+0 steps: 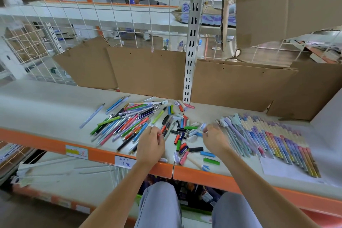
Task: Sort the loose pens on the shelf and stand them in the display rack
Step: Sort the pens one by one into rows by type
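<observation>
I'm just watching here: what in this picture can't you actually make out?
- What the left hand pinches: a thin red tip shows, the rest is hidden by its fingers.
- Whether the right hand holds anything: blurred, seen from behind.
- The display rack: not seen in the head view.
- The price tag writing: too small.

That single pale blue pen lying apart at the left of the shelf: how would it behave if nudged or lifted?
The pale blue pen looks slim and round, so a sideways nudge would probably roll it across the smooth shelf. It lies clear of the pile, so nothing would stop it. It is likely stiff and light.
</observation>
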